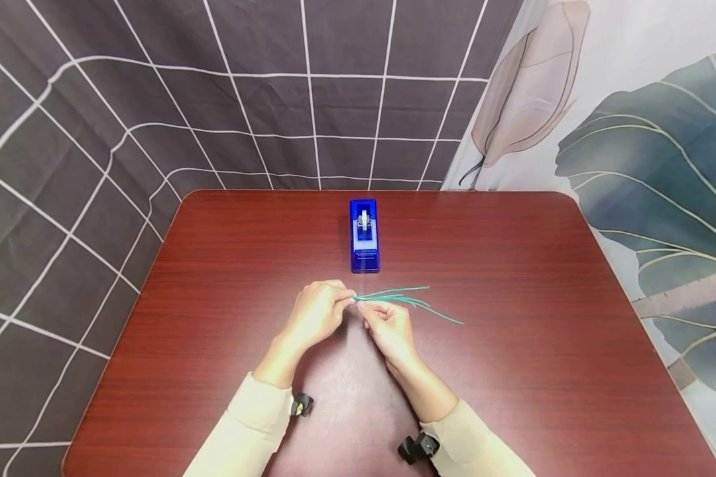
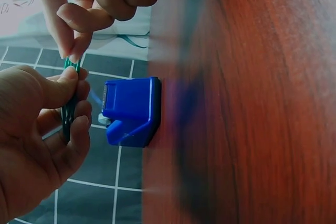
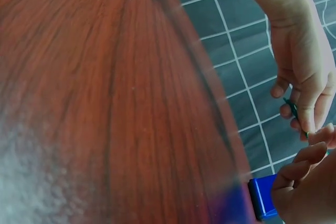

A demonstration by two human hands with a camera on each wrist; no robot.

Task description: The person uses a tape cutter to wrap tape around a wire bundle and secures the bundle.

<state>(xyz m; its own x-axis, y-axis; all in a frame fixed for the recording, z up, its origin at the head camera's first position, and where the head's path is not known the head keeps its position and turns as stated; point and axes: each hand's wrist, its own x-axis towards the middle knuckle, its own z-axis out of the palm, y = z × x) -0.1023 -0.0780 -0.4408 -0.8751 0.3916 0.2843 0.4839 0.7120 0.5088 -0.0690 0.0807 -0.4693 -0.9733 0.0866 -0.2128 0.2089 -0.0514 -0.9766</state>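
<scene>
A bundle of thin green strands point(image 1: 394, 298), wire-like, fans out to the right over the table. My left hand point(image 1: 317, 313) grips its gathered end between thumb and fingers. Right beside those fingertips, my right hand point(image 1: 394, 330) pinches with thumb and forefinger at the bundle. In the left wrist view the dark end of the strands point(image 2: 66, 116) lies across the left fingers, and the right fingertips meet the strands just above the left thumb. The right wrist view shows both hands close together, with little of the green showing between them.
A blue tape dispenser point(image 1: 365, 260) stands on the reddish-brown wooden table point(image 1: 244, 245), just beyond the hands. A dark grid-patterned curtain point(image 1: 268, 99) hangs behind and to the left. A white leaf-print curtain point(image 1: 596, 40) hangs at the right.
</scene>
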